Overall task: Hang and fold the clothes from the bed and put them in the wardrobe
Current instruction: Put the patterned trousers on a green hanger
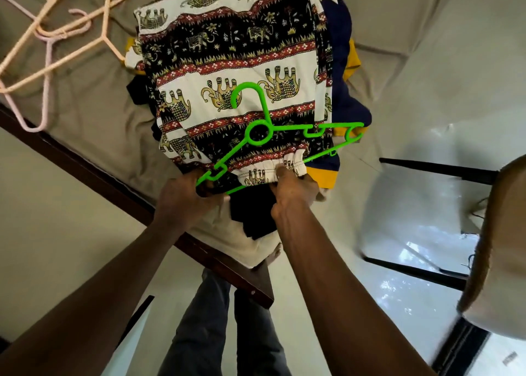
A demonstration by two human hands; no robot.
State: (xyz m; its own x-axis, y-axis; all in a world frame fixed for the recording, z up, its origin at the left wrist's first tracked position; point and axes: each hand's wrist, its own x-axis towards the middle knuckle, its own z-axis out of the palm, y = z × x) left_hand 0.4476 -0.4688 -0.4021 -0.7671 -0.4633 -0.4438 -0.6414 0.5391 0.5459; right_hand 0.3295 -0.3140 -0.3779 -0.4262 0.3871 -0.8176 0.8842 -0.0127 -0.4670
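Elephant-print trousers (227, 62) in cream, black and red lie on top of a pile of clothes on the bed (94, 113). A bright green plastic hanger (260, 132) rests on them near the elastic waistband. My left hand (185, 196) grips the hanger's left end. My right hand (293, 190) pinches the gathered waistband, thumb on top. Under the trousers lie a navy garment (341, 62), a yellow one (321, 176) and a black one (256, 213).
Several pale pink and peach hangers (57, 42) lie tangled on the bed at the upper left. The bed's dark wooden frame (85, 170) runs diagonally below the pile. A chair with black legs (427, 204) stands on the glossy floor to the right. My legs are below.
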